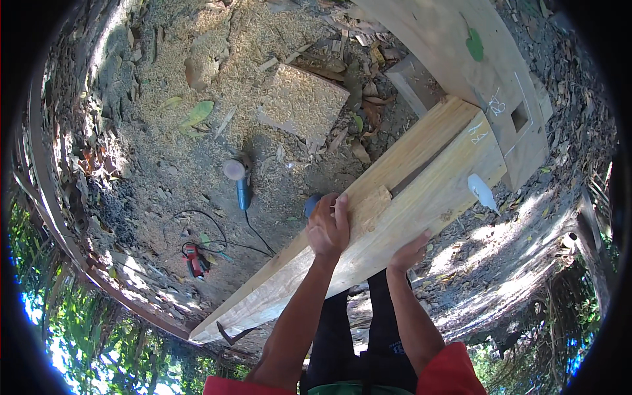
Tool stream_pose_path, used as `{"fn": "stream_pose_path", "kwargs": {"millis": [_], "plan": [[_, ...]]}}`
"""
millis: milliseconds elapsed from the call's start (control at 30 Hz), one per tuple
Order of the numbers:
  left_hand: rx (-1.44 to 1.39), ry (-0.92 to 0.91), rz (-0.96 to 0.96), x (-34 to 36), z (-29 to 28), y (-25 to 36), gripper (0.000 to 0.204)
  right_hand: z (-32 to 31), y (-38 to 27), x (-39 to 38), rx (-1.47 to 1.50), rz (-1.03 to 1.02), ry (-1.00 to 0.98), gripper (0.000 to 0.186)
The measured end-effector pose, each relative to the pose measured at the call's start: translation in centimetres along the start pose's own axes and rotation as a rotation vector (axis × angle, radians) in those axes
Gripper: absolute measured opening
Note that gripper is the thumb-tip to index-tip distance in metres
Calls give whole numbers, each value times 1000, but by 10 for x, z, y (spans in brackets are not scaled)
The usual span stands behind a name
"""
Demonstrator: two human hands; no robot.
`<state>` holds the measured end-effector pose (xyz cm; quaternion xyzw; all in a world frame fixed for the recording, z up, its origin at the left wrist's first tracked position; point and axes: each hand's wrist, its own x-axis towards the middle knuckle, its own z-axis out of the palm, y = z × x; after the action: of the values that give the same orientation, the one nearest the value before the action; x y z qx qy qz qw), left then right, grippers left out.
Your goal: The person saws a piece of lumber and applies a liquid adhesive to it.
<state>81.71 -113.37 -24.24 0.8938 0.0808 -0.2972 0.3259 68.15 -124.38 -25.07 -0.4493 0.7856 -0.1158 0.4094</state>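
Observation:
Two long pale wooden boards, the upper (388,164) and lower (447,178), lie side by side diagonally, with a dark gap between their right ends, which meet a large wooden panel (461,39) with a square hole. My left hand (329,224) wraps its fingers round the upper board's far edge; a blue object (313,203), too hidden to name, shows beside it. My right hand (408,250) grips the lower board's near edge, fingers partly hidden. A white plastic bottle (481,191) lies at that board's right part, near its edge.
A blue corded angle grinder (241,187) and a red power tool (196,261) lie on the dirt at the left with tangled cables. A sawdust-covered block (303,102) and wooden offcut (411,85) sit above the boards. Dry leaves ring the area; my legs (382,309) are below.

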Motion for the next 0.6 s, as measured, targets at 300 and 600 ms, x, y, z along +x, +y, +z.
{"fn": "stream_pose_path", "kwargs": {"millis": [300,600], "plan": [[-20,-40,-17,2,-1,7,36,-6,0,3,-12,-17,-63,76],[11,-25,20,2,3,3,38,-5,6,4,23,-91,-79,77]]}}
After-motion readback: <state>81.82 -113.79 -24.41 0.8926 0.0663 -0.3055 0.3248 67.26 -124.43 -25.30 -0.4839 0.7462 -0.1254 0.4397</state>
